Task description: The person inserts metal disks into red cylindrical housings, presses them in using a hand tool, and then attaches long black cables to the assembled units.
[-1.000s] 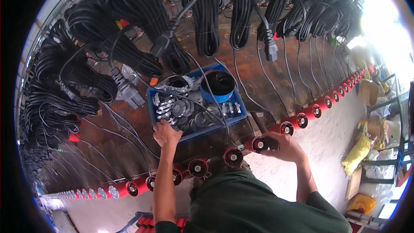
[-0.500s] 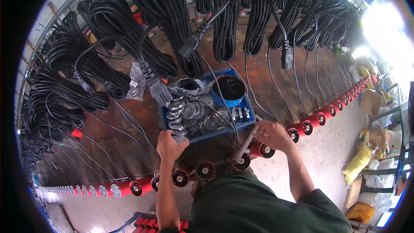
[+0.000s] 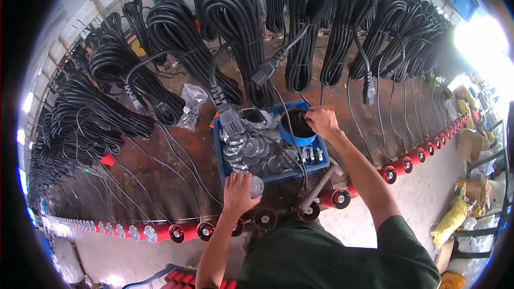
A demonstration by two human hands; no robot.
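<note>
My left hand (image 3: 239, 195) is closed on a round grey metal cap (image 3: 257, 187), just in front of the blue tray (image 3: 263, 178). Similar caps (image 3: 249, 149) lie heaped in the tray's left part. Inside the tray stands a round blue tub (image 3: 306, 142) with dark, thin, ring-like pieces. My right hand (image 3: 322, 122) reaches over the tub's right rim, fingertips bent down into it; what they pinch is too small to make out. A grey hammer-like tool (image 3: 320, 186) leans slantwise at the table's front edge, its lower end on a red cylinder (image 3: 309, 211).
Coiled black cables (image 3: 239, 32) hang in a row across the far side, their plugs (image 3: 228, 118) dangling over the tray. Red cylinders (image 3: 181, 232) line the table's front edge, with thin cables running to them. A clear plastic bag (image 3: 192, 107) lies left of the tray. Sacks and boxes stand at right.
My right hand has let go of the hammer-like tool and moved up into the blue tub. My left hand has drawn a metal cap from the tray. The whole view has shifted.
</note>
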